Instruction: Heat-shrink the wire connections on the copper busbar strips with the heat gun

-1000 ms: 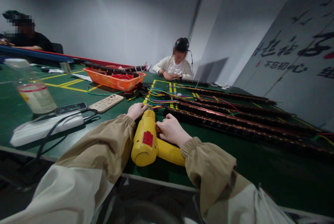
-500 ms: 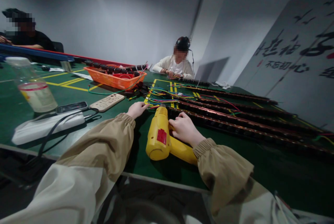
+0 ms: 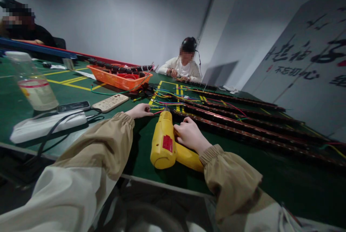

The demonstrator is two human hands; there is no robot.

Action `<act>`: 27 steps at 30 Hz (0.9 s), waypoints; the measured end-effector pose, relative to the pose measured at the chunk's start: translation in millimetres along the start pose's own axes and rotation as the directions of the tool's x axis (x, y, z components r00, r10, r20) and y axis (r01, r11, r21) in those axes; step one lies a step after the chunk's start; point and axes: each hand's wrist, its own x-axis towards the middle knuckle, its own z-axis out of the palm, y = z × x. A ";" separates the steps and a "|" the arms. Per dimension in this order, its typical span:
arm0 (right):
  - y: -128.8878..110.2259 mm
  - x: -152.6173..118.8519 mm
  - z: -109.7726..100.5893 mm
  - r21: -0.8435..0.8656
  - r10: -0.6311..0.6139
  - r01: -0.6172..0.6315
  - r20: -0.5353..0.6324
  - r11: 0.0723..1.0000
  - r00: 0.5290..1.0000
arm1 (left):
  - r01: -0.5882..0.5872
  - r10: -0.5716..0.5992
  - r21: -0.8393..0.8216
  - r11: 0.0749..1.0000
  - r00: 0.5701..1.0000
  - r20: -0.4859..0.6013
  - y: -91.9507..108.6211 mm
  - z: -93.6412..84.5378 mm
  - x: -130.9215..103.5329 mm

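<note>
A yellow heat gun (image 3: 163,143) with a red label points away from me over the green table. My right hand (image 3: 190,133) is closed at its handle, near the body. To the left of the nozzle, my left hand (image 3: 139,111) pinches the end of a red wire (image 3: 158,112). Several coloured wires (image 3: 167,103) run just beyond the nozzle, joined to long dark strips with copper-coloured lines (image 3: 216,115) that stretch off to the right.
On the left are a bottle (image 3: 38,89), a white power strip (image 3: 48,127), a dark phone (image 3: 73,107) and a beige case (image 3: 110,103). Behind them stands an orange basket (image 3: 119,80) holding dark parts. One person (image 3: 183,68) sits across, another (image 3: 35,34) at far left.
My left hand has shifted a little to the left and the red wire now shows at its fingertips. The heat gun's nozzle sits slightly further left. The person across has raised one hand slightly.
</note>
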 end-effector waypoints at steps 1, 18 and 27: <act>-1.7 0.0 -0.5 0.001 -0.010 0.010 -0.002 1.000 1.000 | -0.012 0.012 0.014 1.000 1.000 0.002 0.3 -0.2 -0.4; -30.6 31.6 -5.4 0.045 -0.097 0.099 -0.053 0.994 0.994 | 0.083 -0.058 0.257 0.963 0.993 -0.103 9.0 0.4 -7.8; -28.7 29.8 -4.4 0.044 -0.081 0.084 -0.052 0.996 0.995 | 0.052 -0.025 0.242 0.969 0.994 -0.111 7.9 1.6 -7.0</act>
